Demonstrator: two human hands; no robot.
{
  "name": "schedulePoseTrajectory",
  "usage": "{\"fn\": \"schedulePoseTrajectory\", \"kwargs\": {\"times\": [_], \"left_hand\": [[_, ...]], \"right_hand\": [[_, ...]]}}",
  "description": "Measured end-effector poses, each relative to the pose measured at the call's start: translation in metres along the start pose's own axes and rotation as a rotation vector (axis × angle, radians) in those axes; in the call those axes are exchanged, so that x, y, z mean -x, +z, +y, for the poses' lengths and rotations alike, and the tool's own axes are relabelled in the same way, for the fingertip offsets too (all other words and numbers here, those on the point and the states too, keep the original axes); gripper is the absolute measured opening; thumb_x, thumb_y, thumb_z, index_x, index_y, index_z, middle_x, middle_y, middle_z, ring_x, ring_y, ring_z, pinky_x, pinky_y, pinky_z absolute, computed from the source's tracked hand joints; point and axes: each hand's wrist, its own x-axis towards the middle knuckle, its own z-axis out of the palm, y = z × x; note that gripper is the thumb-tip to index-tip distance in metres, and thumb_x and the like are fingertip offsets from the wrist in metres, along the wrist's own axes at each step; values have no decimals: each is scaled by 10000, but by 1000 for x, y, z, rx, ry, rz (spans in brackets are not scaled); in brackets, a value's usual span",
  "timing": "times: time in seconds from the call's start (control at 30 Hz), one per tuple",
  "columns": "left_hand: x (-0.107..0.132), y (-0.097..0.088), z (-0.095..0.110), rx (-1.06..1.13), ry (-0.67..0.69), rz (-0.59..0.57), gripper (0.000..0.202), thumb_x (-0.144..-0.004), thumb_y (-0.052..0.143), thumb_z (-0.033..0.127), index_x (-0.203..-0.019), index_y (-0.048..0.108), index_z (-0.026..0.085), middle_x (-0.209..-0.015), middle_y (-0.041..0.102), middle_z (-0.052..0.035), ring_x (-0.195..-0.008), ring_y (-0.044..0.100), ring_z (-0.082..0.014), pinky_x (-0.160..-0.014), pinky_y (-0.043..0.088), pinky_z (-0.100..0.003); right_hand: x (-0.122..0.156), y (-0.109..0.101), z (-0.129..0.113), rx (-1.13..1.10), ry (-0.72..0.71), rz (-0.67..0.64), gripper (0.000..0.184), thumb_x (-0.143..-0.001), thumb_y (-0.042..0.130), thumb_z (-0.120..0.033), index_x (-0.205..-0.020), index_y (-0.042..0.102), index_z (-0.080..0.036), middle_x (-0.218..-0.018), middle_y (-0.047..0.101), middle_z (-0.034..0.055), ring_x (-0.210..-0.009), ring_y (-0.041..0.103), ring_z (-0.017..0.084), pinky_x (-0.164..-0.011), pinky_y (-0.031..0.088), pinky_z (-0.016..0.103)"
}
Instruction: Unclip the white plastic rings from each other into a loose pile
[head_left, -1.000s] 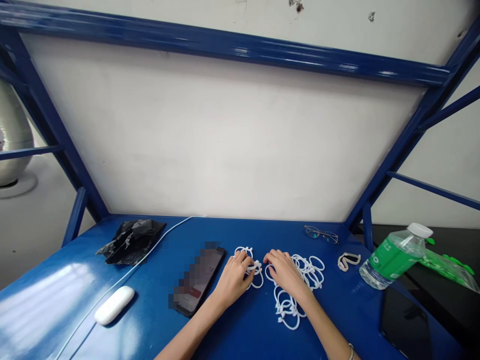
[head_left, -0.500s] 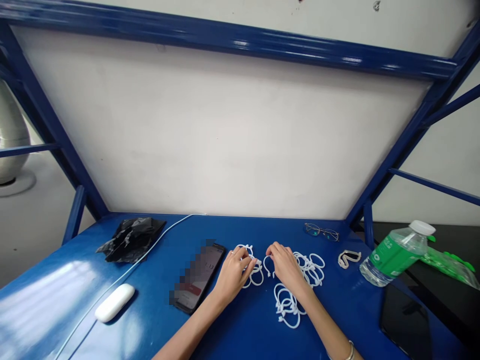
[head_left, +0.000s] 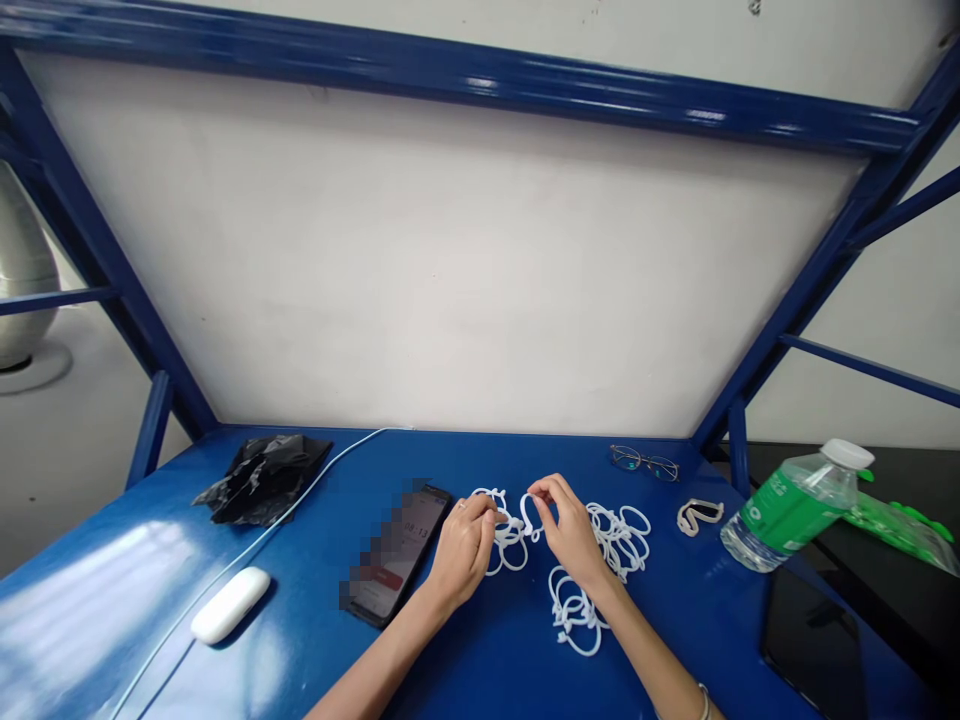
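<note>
My left hand [head_left: 466,548] and my right hand [head_left: 571,528] meet over a heap of white plastic rings [head_left: 600,555] on the blue table [head_left: 315,650]. The right hand's fingers pinch one white ring [head_left: 529,516] and hold it just above the table. The left hand's fingers are curled on the same ring from the other side, over a small cluster of rings [head_left: 508,530]. More rings lie to the right of and below the right hand.
A phone [head_left: 397,553] lies just left of my left hand. Further left are a white oval case [head_left: 229,604], a white cable [head_left: 300,490] and a black bag [head_left: 262,478]. Glasses [head_left: 643,463], a beige ring [head_left: 699,515], a green-labelled bottle [head_left: 796,506] and a dark tablet [head_left: 814,640] sit at the right.
Both hands have lifted slightly from the heap. The right hand has raised one white ring between its fingertips, and the left hand has closed in on it.
</note>
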Motion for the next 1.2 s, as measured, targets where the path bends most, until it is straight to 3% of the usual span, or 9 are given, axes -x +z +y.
{"fn": "schedulePoseTrajectory", "kwargs": {"times": [0.1,0.2,0.33,0.5,0.93,1.07,1.2], "left_hand": [[2,1,-2,16,23,-78,397,-970,279,240,-1315,473,208,-1222,576,-101,-1108,558,-212,-933,451,-362],[5,6,-4,-5,69,-135,543,-911,448,282,-1431,302,220,-1364,479,-119,-1257,457,-254,-1022,414,-415],[7,14,-8,-40,94,-147,658,-843,595,340,-1423,306,231,-1373,479,-124,-1266,461,-278,-1020,432,-427],[7,20,-13,-41,108,-97,562,-866,591,359,-1374,379,243,-1307,543,-123,-1201,530,-264,-961,488,-408],[4,18,-9,0,111,-4,385,-843,539,294,-1215,521,195,-1168,618,-132,-1100,589,-255,-893,529,-386],[4,19,-9,31,43,12,387,-823,553,304,-1195,549,198,-1139,636,-125,-1056,612,-256,-873,534,-379],[2,19,-5,97,-24,49,405,-802,571,288,-1194,557,187,-993,672,-92,-896,655,-223,-809,550,-351]], "right_hand": [[0,2,-2,-85,34,6,196,-964,399,-340,-923,544,-214,-903,570,64,-809,574,193,-753,484,330],[1,6,-2,-200,101,-10,228,-935,456,-412,-908,555,-208,-849,581,48,-755,576,182,-730,489,323],[4,14,-1,-435,228,-81,256,-881,542,-455,-892,550,-199,-770,586,11,-690,582,161,-670,478,287],[8,22,3,-644,293,-160,263,-829,624,-446,-883,553,-198,-740,545,-23,-626,541,126,-602,434,247],[9,23,4,-593,246,-181,263,-868,571,-459,-924,587,-203,-840,618,19,-789,614,177,-730,484,289],[5,19,3,-508,279,-97,318,-871,535,-511,-928,598,-204,-850,645,38,-811,633,202,-773,501,329],[0,-1,-17,-589,388,108,419,-863,480,-583,-1028,577,-210,-976,670,94,-873,648,242,-866,486,410]]}}
